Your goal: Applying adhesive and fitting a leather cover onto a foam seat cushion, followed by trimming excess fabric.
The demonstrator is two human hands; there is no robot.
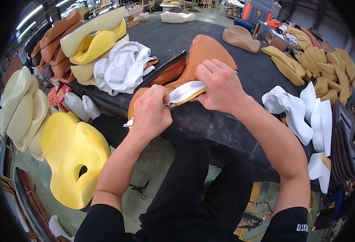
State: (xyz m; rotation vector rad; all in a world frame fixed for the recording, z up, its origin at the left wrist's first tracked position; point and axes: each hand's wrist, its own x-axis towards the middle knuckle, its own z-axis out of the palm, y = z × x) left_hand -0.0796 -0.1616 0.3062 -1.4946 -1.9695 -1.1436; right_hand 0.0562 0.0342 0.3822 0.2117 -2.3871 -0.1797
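A brown leather-like seat cushion cover (207, 50) stands on the dark table's near edge, bent up at the far side. Along its near edge runs a white fabric strip (184, 92), with a yellow edge showing beneath. My left hand (150, 111) is closed on the cover's edge at the strip's left end. Gripping the same edge farther right is my right hand (221, 85), its fingers curled over the brown material. The strip is stretched between both hands. A long black-edged brown piece (165, 70) lies against the cover's left side.
White crumpled fabric (123, 68) lies on the table (157, 36) at left, beside stacked yellow foam cushions (98, 46). A yellow foam seat (74, 161) stands lower left. At right are white covers (288, 109) and tan foam pieces (322, 68); a beige cushion (240, 38) sits farther back.
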